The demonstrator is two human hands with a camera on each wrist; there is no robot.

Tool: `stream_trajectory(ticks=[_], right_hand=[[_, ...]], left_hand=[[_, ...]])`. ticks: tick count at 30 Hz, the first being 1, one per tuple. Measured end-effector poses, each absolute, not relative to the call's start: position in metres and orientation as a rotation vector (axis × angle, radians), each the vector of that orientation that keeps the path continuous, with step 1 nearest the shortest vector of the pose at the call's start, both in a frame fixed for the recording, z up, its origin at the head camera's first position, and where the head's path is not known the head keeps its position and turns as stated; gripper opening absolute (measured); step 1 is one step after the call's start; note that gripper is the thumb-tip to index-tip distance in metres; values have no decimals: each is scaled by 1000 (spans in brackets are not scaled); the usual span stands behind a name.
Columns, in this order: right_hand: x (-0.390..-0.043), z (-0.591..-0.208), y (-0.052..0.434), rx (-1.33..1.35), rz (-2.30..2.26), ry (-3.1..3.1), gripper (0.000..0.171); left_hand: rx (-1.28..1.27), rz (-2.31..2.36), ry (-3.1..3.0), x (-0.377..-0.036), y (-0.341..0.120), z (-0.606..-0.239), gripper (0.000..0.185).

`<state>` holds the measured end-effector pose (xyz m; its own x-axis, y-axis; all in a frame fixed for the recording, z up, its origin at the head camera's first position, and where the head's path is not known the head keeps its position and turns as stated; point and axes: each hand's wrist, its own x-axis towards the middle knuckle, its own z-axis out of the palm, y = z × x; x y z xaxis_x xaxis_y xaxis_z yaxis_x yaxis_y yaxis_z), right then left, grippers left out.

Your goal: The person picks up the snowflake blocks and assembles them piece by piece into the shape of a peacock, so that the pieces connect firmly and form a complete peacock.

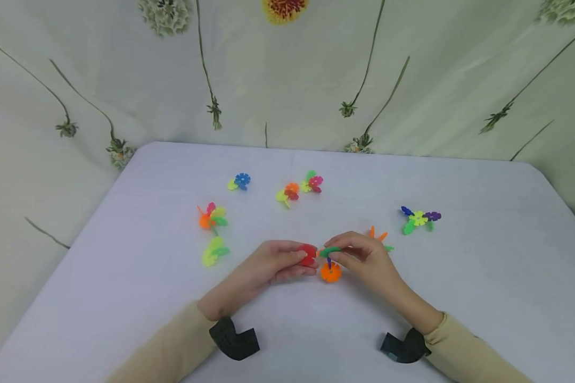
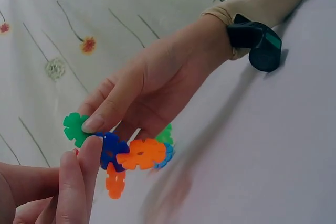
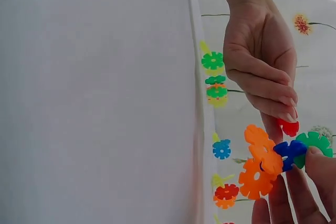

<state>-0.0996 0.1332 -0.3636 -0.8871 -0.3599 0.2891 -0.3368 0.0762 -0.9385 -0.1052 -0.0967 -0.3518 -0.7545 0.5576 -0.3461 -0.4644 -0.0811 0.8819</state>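
Observation:
Near the middle of the table in the head view, my left hand pinches a red notched plastic disc between thumb and fingers. Facing it, my right hand pinches the green disc of a small joined cluster. From that green piece hang a dark blue disc and several orange discs. The red disc sits close beside the cluster; whether the two touch I cannot tell. Fingers hide most of the red disc in the left wrist view.
Joined disc clusters lie about the white table: a yellow-green and orange one at left, a blue and yellow one, two multicoloured ones behind the hands, and a purple, yellow and green one at right. Another orange-green cluster is partly behind my right hand.

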Motion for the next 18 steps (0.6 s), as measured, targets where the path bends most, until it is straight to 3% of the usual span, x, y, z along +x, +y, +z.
stream_trajectory(ticks=[18], right_hand=[[-92,-372,126,-779,-2052,2335,10]], left_hand=[[183,1903,1571,-98,-88,-350,33]])
